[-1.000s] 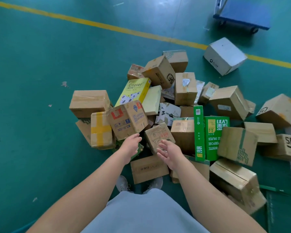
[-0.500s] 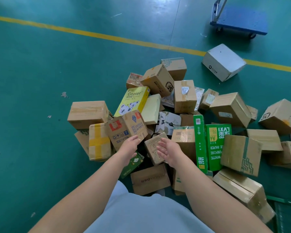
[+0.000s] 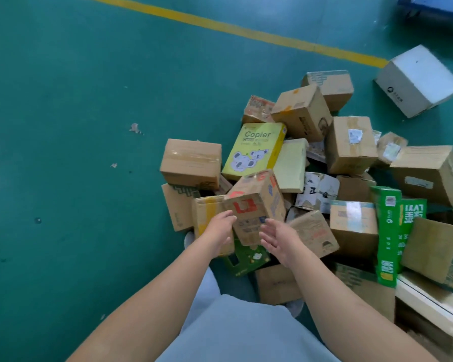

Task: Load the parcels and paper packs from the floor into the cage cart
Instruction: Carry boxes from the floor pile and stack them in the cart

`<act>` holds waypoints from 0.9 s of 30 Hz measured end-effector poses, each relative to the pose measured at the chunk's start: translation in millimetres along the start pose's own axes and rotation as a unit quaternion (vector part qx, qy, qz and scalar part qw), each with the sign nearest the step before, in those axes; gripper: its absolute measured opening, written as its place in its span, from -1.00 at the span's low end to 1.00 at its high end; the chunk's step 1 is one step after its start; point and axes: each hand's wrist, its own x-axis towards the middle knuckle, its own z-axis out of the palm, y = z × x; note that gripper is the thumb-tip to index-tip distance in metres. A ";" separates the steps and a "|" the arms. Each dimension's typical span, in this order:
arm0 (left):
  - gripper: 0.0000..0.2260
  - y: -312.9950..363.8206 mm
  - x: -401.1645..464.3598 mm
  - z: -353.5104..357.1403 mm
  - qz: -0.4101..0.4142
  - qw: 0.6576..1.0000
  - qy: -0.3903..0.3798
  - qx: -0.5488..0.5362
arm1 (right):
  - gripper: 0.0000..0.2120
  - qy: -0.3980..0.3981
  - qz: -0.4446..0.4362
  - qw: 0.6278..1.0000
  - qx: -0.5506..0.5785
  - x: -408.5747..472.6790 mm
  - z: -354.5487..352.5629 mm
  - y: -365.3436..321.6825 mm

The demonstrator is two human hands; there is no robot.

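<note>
Head view: left hand (image 3: pixel 219 231) touching left face of tilted cardboard box with red print (image 3: pixel 256 205), fingers relaxed and spread; right hand (image 3: pixel 276 239) just beside its lower right edge, fingers straight, apart, contact unclear. Box atop heap of taped brown cartons beside glossy yellow Copier pack (image 3: pixel 254 151) and green paper packs (image 3: pixel 392 231), on matte green floor (image 3: pixel 76 126).

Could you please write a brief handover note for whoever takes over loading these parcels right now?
Left hand: open, fingers at the left side of the red-printed carton.
Right hand: open, palm toward the carton's right side, not gripping.
The carton sits tilted atop the pile; the yellow Copier paper pack and green A4 paper packs lie among the parcels on the floor.
Done: nothing visibly loaded; the cage cart is out of view.
Left: the whole pile.
</note>
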 end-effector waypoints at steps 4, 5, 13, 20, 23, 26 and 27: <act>-0.63 21.4 35.0 -93.4 -0.016 1.000 0.017 0.016 | -0.62 -0.006 0.022 0.999 -0.036 18.5 100.5 3.4; -0.64 26.0 48.1 -119.3 -0.019 0.999 0.020 0.023 | -0.63 -0.009 0.024 0.999 -0.046 27.3 128.3 3.8; -0.62 45.4 111.0 -214.8 -0.028 0.999 0.036 0.010 | -0.64 -0.016 0.033 0.995 -0.096 66.1 221.6 -6.3; -0.61 40.6 159.0 -240.9 -0.057 0.998 0.030 -0.002 | -0.65 0.029 0.047 0.994 -0.098 104.4 229.5 -5.1; -0.61 39.4 180.2 -247.3 -0.064 0.997 0.030 -0.013 | -0.65 0.045 0.057 0.992 -0.099 127.4 230.4 -3.2; -0.61 40.8 205.0 -250.7 -0.069 0.997 0.039 -0.019 | -0.64 0.043 0.061 0.992 -0.105 152.6 234.2 -2.2; -0.60 40.1 217.5 -251.4 -0.074 0.996 0.041 -0.021 | -0.63 0.041 0.064 0.991 -0.110 165.6 235.6 -1.6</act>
